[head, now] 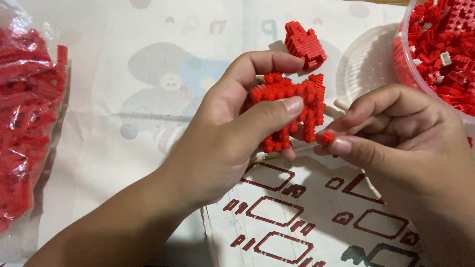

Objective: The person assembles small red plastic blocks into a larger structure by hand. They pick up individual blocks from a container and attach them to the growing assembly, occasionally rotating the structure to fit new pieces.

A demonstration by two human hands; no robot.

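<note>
Head view. My left hand [232, 123] is closed around a partly built red brick model [292, 111], thumb across its front and fingers behind, holding it above the table. My right hand [401, 133] pinches one small red brick [327, 137] between thumb and forefinger, just beside the model's lower right edge and not yet pressed on. I judge the build well begun but unfinished: a separate red sub-assembly [305, 44] lies on the cloth behind the model, unattached, and many loose pieces remain. A clear bowl [406, 64] of red bricks stands at upper right, a clear bag of red bricks [27, 123] at left, and a printed instruction sheet [307, 217] lies under both hands. Nothing blocks the gap between brick and model.
</note>
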